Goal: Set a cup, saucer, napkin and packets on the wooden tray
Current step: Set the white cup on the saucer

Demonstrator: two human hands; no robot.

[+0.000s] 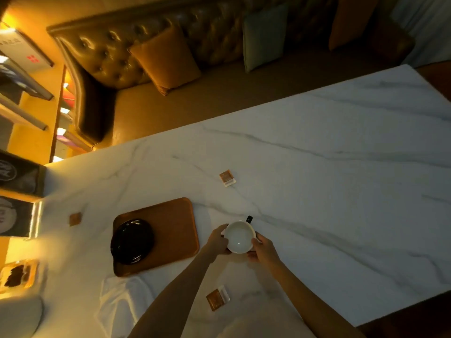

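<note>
A cup, white inside with a dark handle at its far side, is held just right of the wooden tray. My left hand grips its left rim and my right hand grips its right side. A black saucer lies on the tray's left part. A white napkin lies crumpled on the table in front of the tray. Three brown packets lie loose on the table: one far, one left of the tray, one near my forearms.
The white marble table stretches far to the right. A tufted leather bench with cushions runs along its far side. At the left edge stand dark signs and a container of brown items.
</note>
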